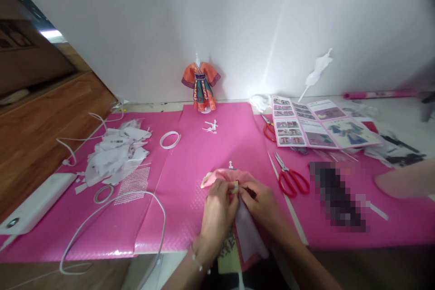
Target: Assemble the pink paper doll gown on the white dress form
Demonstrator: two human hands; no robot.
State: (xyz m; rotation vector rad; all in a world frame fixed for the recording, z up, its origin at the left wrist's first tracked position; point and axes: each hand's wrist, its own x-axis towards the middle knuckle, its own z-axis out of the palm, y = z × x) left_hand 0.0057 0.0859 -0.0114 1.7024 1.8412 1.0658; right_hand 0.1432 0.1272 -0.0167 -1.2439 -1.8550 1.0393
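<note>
left hand (217, 210): fingers curling closed, pinching the top edge of the pink fabric piece (227, 176); a bracelet showing at the wrist
right hand (261, 206): fingertips pressing onto the same edge, gripping it just beside the left hand; forearm running off the bottom edge
pink fabric piece: lying near the front of the pink mat (190, 154), bunched; lower part hiding under both hands; a pale sheet (249, 231) hanging below it, partly cut off
hard to read: a small yellowish bit between the fingertips, too small to identify
scissors: red scissors (292, 179) lying just right of the hands; a second pair half hiding under the instruction leaflet (322, 122)
back: dressed mini mannequin (201, 82) standing by the wall
left: paper scraps (113, 154); tape ring (170, 139); white cable (112, 217)
right: blurred-out patch; something at the frame edge, cut off
</note>
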